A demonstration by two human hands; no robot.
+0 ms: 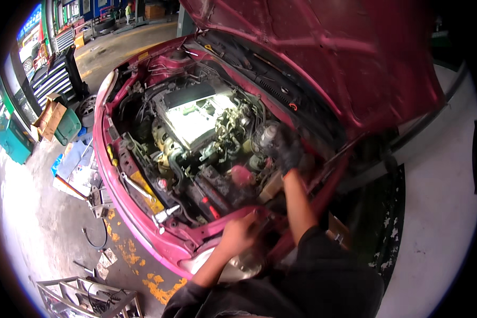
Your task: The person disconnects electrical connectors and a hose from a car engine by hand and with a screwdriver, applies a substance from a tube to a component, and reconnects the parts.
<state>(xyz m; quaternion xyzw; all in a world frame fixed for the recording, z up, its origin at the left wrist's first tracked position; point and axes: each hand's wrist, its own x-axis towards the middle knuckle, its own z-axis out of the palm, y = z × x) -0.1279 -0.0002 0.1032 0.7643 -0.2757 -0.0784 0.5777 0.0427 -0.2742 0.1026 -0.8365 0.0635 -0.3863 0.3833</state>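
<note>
Over the far side of the engine bay, my right hand (289, 153) in a dark glove is closed beside a silver-grey, can-shaped thing (268, 135) and appears to grip it. Its dark fingers blur into the shadows. My bare left hand (239, 233) is at the near edge of the bay, above the headlight (246, 265); its fingers are smeared and partly hidden. Between the hands, a pink-red rounded part (242, 175) sits among hoses. A brightly lit panel (193, 122) covers the middle of the engine (217, 143).
The red hood (323, 53) stands raised. A red-handled tool (211, 208), a wrench (138, 186) and a silver tool (167, 213) lie along the front. On the floor are a metal frame (90, 294), a cardboard box (50, 119) and a green bin (13, 138).
</note>
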